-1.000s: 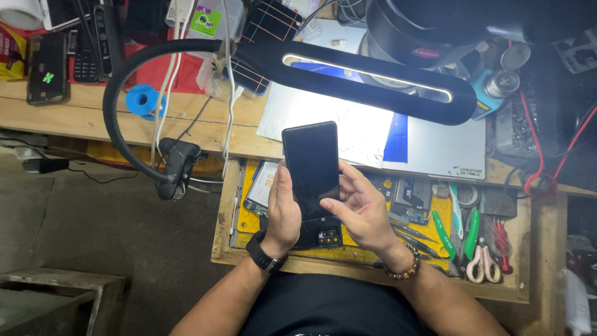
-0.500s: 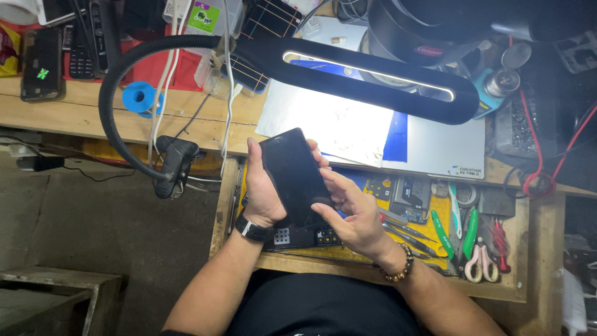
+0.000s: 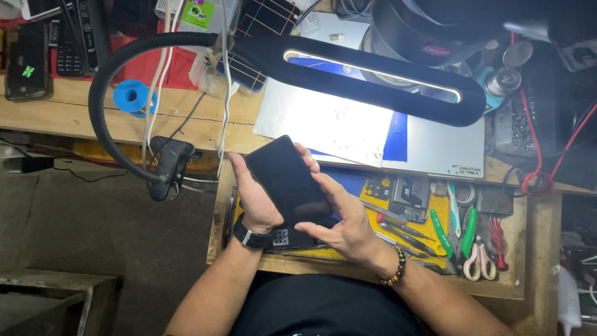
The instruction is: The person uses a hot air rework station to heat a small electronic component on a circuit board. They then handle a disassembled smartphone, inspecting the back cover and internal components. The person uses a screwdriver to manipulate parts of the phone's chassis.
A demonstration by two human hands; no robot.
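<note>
Both hands are holding a dark phone (image 3: 287, 182) above the near bench (image 3: 186, 127), under the long black lamp (image 3: 373, 78). The left hand (image 3: 256, 198) is gripping its left edge, fingers curled behind. The right hand (image 3: 345, 219) is cupping its near right corner, thumb across the bottom. The phone's long axis is running from far left to near right, tilted, lying between the two palms. Tools (image 3: 460, 233) are lying to the right.

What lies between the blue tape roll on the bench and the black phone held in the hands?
In the head view, white cables hang between the blue tape roll and the black phone, with the lamp's black clamp below them.
</note>
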